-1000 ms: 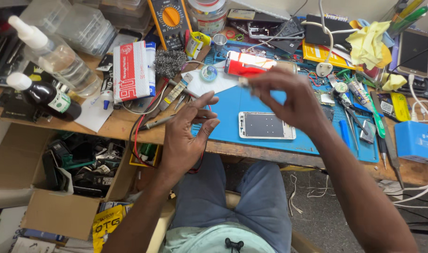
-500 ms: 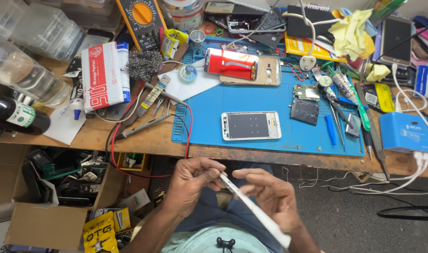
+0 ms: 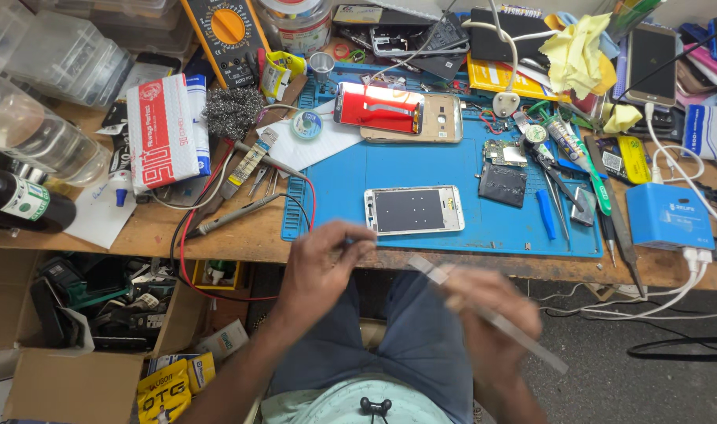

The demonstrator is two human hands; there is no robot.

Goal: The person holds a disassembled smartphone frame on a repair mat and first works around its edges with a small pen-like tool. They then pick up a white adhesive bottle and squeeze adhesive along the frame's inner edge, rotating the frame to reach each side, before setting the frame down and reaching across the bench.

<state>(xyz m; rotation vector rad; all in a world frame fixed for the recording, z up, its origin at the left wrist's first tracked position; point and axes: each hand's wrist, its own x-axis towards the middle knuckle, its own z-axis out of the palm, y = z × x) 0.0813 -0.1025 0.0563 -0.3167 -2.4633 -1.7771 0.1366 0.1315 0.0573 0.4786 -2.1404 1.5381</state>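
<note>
My left hand (image 3: 319,271) hovers at the bench's front edge, just below the blue work mat (image 3: 339,184). Its fingers are pinched together, and a small dark tip that I cannot identify shows between them. My right hand (image 3: 484,318) is over my lap, blurred, gripping a long thin pale strip (image 3: 531,341) that slants from upper left to lower right. A white phone frame (image 3: 413,210) lies screen-side up on the mat, just beyond both hands. Further back on the mat are a red phone (image 3: 378,107) and a gold frame (image 3: 437,118).
A circuit board (image 3: 503,153), tweezers and screwdrivers (image 3: 566,196) lie on the mat's right side, beside a blue box (image 3: 664,216) with white cables. At left are multimeter probes (image 3: 233,216), steel wool (image 3: 234,111), bottles (image 3: 25,204) and a red-white pack (image 3: 160,129). An open cardboard box (image 3: 76,369) stands below.
My hands came down from above the mat to my lap with the pale strip. Since then my left hand has let go of it and risen to the bench edge; my right hand keeps the strip.
</note>
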